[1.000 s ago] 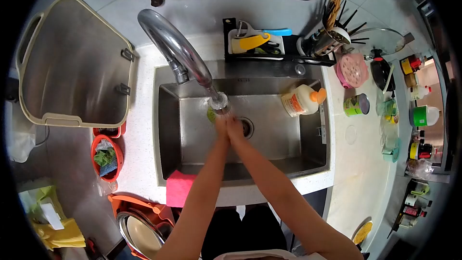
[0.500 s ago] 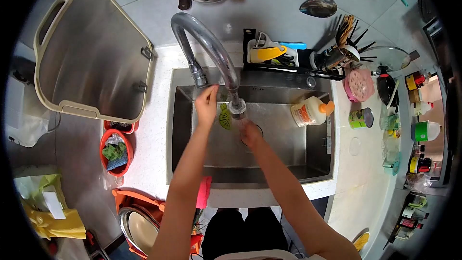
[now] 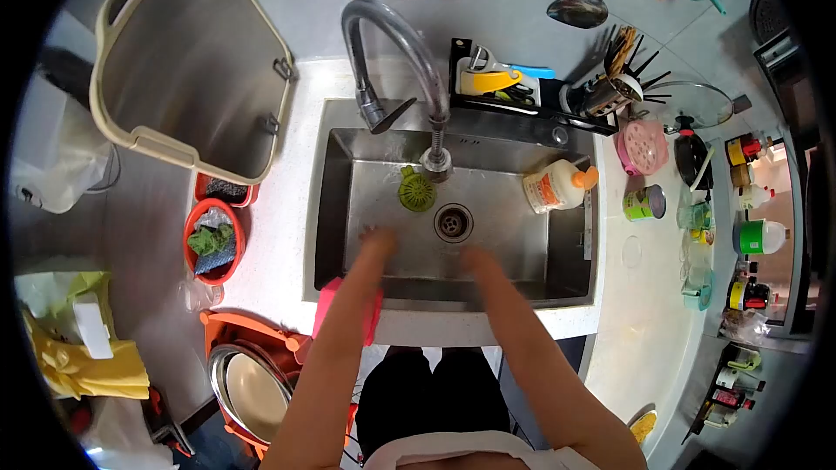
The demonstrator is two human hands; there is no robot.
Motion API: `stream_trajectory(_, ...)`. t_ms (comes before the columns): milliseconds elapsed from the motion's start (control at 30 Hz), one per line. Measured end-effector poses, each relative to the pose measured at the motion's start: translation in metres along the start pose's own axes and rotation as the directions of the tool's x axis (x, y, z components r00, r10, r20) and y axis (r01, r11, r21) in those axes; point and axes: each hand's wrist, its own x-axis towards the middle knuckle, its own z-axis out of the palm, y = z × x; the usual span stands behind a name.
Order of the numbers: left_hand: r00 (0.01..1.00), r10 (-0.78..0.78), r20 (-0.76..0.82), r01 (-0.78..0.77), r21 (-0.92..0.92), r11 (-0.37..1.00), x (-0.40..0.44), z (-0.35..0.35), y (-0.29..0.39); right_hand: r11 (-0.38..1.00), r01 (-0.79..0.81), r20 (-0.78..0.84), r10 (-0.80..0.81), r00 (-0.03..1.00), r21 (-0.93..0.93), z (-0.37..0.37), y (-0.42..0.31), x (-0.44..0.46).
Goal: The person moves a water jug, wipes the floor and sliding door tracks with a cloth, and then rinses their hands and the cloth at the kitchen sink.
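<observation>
Both hands are over the steel sink (image 3: 514,248), smeared by motion. My left hand (image 3: 377,242) is at the left of the basin, below a green slotted strainer (image 3: 417,191), and no held thing shows in it. My right hand (image 3: 477,258) hovers to the lower right of the round drain (image 3: 453,223); its fingers are too blurred to read. The curved faucet (image 3: 416,43) stands at the back with its lever (image 3: 392,116) sticking out, and no stream shows below its spout. A white pump bottle with an orange top (image 3: 550,188) lies tilted in the basin's right side.
Left of the sink are a large bin-like container (image 3: 196,61) and a red basket (image 3: 193,252) with cloths. A pink cloth (image 3: 373,318) hangs at the front edge. Behind stands a black utensil rack (image 3: 540,113); a can (image 3: 644,203) sits on the right.
My left hand has left the faucet lever and come down toward me. My right hand has drawn back from under the spout. The running water has stopped, and the view has shifted slightly.
</observation>
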Motion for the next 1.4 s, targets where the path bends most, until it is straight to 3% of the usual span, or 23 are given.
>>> stream_trajectory(33, 0.999, -0.035, 0.003, 0.035, 0.115, 0.993, -0.011, 0.011, 0.005, 0.96, -0.078, -0.033, 0.071, 0.997, -0.269, -0.001, -0.008, -0.003)
stream_trajectory(67, 0.999, -0.031, 0.038, 0.032, -0.026, 0.999, -0.021, -0.001, 0.009, 0.844, -0.156, -0.066, 0.142, 0.988, -0.514, -0.002, -0.017, -0.007)
stream_trajectory(100, 0.997, -0.028, 0.073, 0.039, -0.166, 0.985, -0.03, -0.013, 0.013, 0.925, -0.241, 0.04, 0.263, 0.964, -0.293, -0.006, -0.014, 0.015)
stream_trajectory(133, 0.994, -0.019, 0.11, 0.052, -0.312, 0.949, -0.04, -0.019, 0.014, 0.951, -0.193, 0.011, 0.201, 0.979, -0.24, 0.004, -0.004, 0.026)
stream_trajectory(167, 0.999, -0.048, -0.003, 0.046, -0.266, 0.963, -0.056, -0.023, 0.014, 0.972, -0.139, -0.018, 0.138, 0.99, -0.19, 0.014, 0.007, 0.037)
stream_trajectory(200, 0.991, -0.072, -0.111, 0.046, -0.218, 0.975, -0.073, -0.026, 0.013, 0.94, 0.052, -0.174, -0.116, 0.978, -0.336, 0.035, 0.023, 0.043)
stream_trajectory(267, 0.92, -0.114, -0.375, 0.088, -0.086, 0.992, -0.093, -0.017, 0.005, 0.868, 0.154, -0.3, -0.323, 0.898, -0.471, 0.044, 0.011, 0.024)
stream_trajectory(333, 0.752, -0.113, -0.65, 0.197, 0.058, 0.979, -0.106, -0.005, -0.006, 0.903, 0.041, -0.332, -0.199, 0.922, -0.427, 0.038, -0.015, 0.002)
stream_trajectory(433, 0.865, -0.368, -0.341, 0.265, -0.311, 0.913, -0.151, -0.049, -0.006, 0.889, 0.213, -0.365, -0.37, 0.854, -0.404, 0.041, -0.02, 0.004)
stream_trajectory(467, 0.904, -0.344, -0.253, 0.318, -0.137, 0.938, -0.17, -0.064, 0.004, 0.927, 0.22, -0.348, -0.323, 0.88, -0.304, 0.042, -0.022, 0.006)
stream_trajectory(667, 0.893, -0.363, -0.266, 0.212, -0.462, 0.861, -0.182, -0.017, -0.004, 0.969, 0.189, -0.292, -0.137, 0.947, 0.159, 0.047, -0.043, -0.009)
stream_trajectory(767, 0.834, -0.446, -0.323, -0.084, -0.875, 0.477, -0.174, 0.001, -0.022, 0.875, 0.167, -0.217, -0.073, 0.973, 0.454, 0.055, -0.048, -0.011)
stream_trajectory(833, 0.899, -0.418, -0.129, -0.217, -0.961, -0.171, -0.176, -0.013, -0.013, 0.802, 0.108, -0.083, -0.074, 0.994, 0.588, 0.074, -0.043, -0.003)
stream_trajectory(867, 0.935, -0.352, -0.05, -0.229, -0.843, -0.487, -0.179, -0.024, -0.004, 0.628, -0.052, 0.109, -0.052, 0.993, 0.777, 0.06, -0.068, -0.028)
stream_trajectory(900, 0.96, -0.276, -0.051, -0.21, -0.783, -0.586, -0.179, -0.035, 0.007, 0.412, -0.234, 0.292, -0.083, 0.953, 0.881, 0.042, -0.097, -0.056)
stream_trajectory(933, 0.979, -0.196, -0.059, -0.179, -0.715, -0.676, -0.177, -0.045, 0.021, 0.222, -0.284, 0.34, -0.276, 0.899, 0.933, 0.043, -0.102, -0.056)
stream_trajectory(1000, 0.999, 0.001, 0.034, 0.019, -0.541, -0.841, -0.175, -0.06, 0.048, -0.128, -0.453, 0.275, -0.64, 0.717, 0.882, 0.04, -0.106, -0.057)
stream_trajectory(1100, 0.996, 0.021, -0.092, -0.021, -0.43, -0.903, -0.148, -0.051, 0.073, -0.113, -0.057, 0.031, -0.226, 0.974, 0.992, 0.038, -0.107, -0.05)
stream_trajectory(1167, 0.984, -0.065, -0.168, -0.151, -0.579, -0.801, -0.139, -0.048, 0.095, -0.142, 0.008, -0.027, -0.135, 0.99, 0.99, 0.037, -0.092, -0.036)
stream_trajectory(1233, 0.94, -0.216, -0.262, -0.34, -0.75, -0.567, -0.135, -0.046, 0.119, -0.164, 0.068, -0.077, -0.044, 0.996, 0.984, 0.034, -0.076, -0.026)
stream_trajectory(1300, 0.892, -0.218, -0.395, -0.434, -0.884, -0.174, -0.136, -0.059, 0.125, -0.203, 0.084, -0.098, -0.056, 0.994, 0.976, 0.012, -0.074, -0.043)
stream_trajectory(1367, 0.836, -0.143, -0.529, -0.475, -0.83, 0.292, -0.134, -0.064, 0.125, -0.206, 0.14, -0.141, 0.013, 0.99, 0.968, -0.003, -0.073, -0.053)
stream_trajectory(1400, 0.828, -0.222, -0.516, -0.455, -0.847, 0.274, -0.136, -0.065, 0.122, -0.141, 0.179, -0.178, 0.02, 0.984, 0.974, -0.011, -0.072, -0.059)
